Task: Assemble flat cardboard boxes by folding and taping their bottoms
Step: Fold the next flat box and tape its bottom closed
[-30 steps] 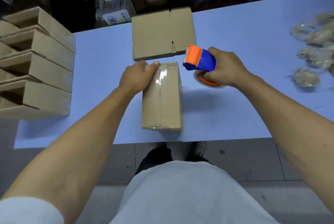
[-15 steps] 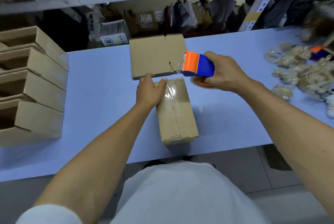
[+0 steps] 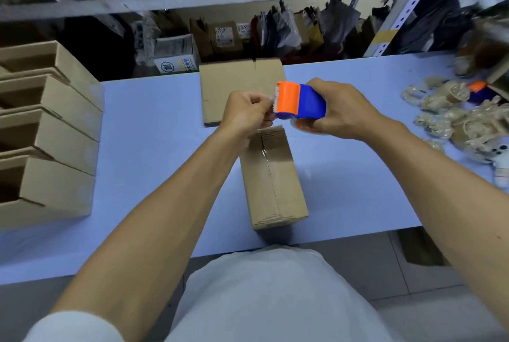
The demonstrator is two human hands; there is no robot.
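The tape dispenser (image 3: 300, 103) — orange at its front, blue behind — is gripped in the right hand (image 3: 341, 110), held above the bench (image 3: 154, 132). The tape end at its serrated edge is pinched by the curled fingers (image 3: 264, 117) of the left hand (image 3: 245, 115). Below both hands the cardboard box (image 3: 275, 179) lies on the bench, taped seam upward, just in front of a flat cardboard blank (image 3: 231, 88). Assembled boxes (image 3: 49, 132) are stacked at the left.

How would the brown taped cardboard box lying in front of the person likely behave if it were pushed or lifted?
The brown taped cardboard box would probably slide easily, since it lies flat on its long side on the smooth blue table. It is unlikely to tip or roll, being low and flat-sided. It looks light for its size, probably empty, and fairly stiff now that clear tape runs along its seam.
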